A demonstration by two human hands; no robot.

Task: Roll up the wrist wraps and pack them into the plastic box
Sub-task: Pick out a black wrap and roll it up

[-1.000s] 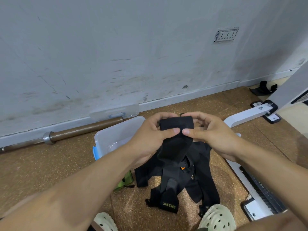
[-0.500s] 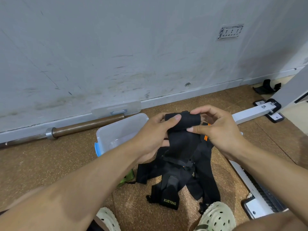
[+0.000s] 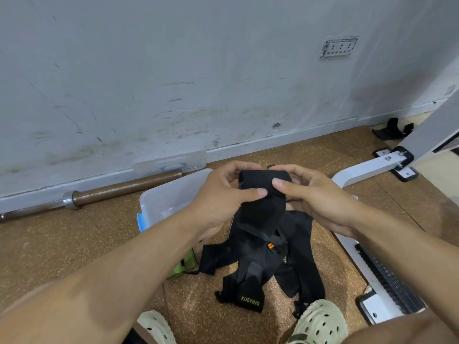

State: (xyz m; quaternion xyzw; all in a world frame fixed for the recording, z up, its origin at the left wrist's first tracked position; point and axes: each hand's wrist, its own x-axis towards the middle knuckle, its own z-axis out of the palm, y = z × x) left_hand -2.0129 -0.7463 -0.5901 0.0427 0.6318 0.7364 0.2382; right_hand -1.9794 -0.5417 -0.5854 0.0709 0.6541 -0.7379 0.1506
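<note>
A black wrist wrap is partly rolled at its top end, its loose tail hanging down toward the floor. My left hand and my right hand both grip the roll, thumbs pressed on its front and fingers curled over its top. Below lies a pile of more black wraps, one marked XUEYING. The clear plastic box with a blue latch stands open on the floor to the left, partly hidden by my left arm.
The box's clear lid leans against the wall, beside a barbell lying along the baseboard. A green strap peeks out under my left arm. A white bench frame runs along the right. My pale clogs are at the bottom.
The roll has been turned further between both hands and now sits level, with both thumbs back on its front. The view shifted slightly.
</note>
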